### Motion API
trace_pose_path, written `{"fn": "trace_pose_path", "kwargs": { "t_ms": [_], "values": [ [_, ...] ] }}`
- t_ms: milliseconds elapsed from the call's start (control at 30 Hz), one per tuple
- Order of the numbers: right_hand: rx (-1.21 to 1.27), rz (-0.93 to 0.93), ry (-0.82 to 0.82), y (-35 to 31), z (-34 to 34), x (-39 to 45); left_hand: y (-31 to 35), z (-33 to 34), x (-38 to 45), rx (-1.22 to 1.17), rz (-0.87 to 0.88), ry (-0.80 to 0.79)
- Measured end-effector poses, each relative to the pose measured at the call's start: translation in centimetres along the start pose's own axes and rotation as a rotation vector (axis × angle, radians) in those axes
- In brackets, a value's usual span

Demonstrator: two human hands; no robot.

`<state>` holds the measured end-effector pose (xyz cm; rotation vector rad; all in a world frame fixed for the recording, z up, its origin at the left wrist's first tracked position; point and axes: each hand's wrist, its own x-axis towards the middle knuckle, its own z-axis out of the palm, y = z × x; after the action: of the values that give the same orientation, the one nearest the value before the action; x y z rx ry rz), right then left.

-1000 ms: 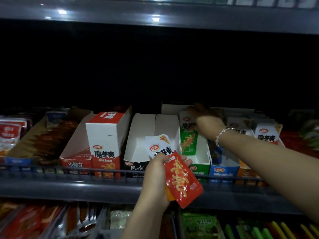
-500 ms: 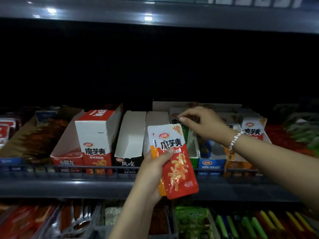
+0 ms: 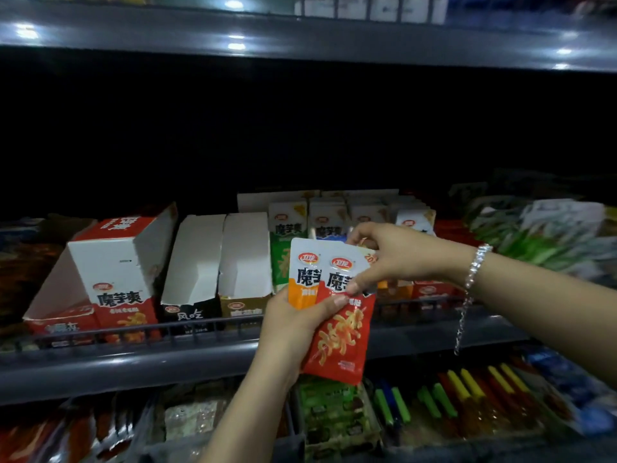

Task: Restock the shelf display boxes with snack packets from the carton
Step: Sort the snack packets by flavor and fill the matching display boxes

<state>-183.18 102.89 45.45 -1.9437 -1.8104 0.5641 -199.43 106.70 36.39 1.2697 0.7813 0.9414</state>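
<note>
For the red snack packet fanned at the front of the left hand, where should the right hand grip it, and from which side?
Pinch the red packet at its white top edge, coming from the upper right. The left hand clamps the middle and hides its lower left; the top right corner sticks out free, and the right hand is already on it. The orange packet lies behind.

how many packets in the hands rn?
2 visible. The red packet is in front, gripped by the left hand and pinched near its top by the right hand. The orange packet sits behind it, left side. More may be hidden behind.
</note>
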Motion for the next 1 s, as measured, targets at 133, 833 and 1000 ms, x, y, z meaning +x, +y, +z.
{"fn": "trace_pose_path", "kwargs": {
  "t_ms": [133,833,1000],
  "values": [
    [-0.035,0.009,0.012,1.0,-0.4,-1.3,-0.2,2.4,-0.3,-0.020,0.009,-0.018],
    [-0.490,0.088,0.564,7.6,-9.2,-0.2,-1.8,7.1,2.7,-0.149,-0.008,0.022],
    [-0.457,0.152,0.524,9.5,-7.1,2.1,-2.0,7.3,3.0,-0.160,-0.010,0.015]
  ]
}}
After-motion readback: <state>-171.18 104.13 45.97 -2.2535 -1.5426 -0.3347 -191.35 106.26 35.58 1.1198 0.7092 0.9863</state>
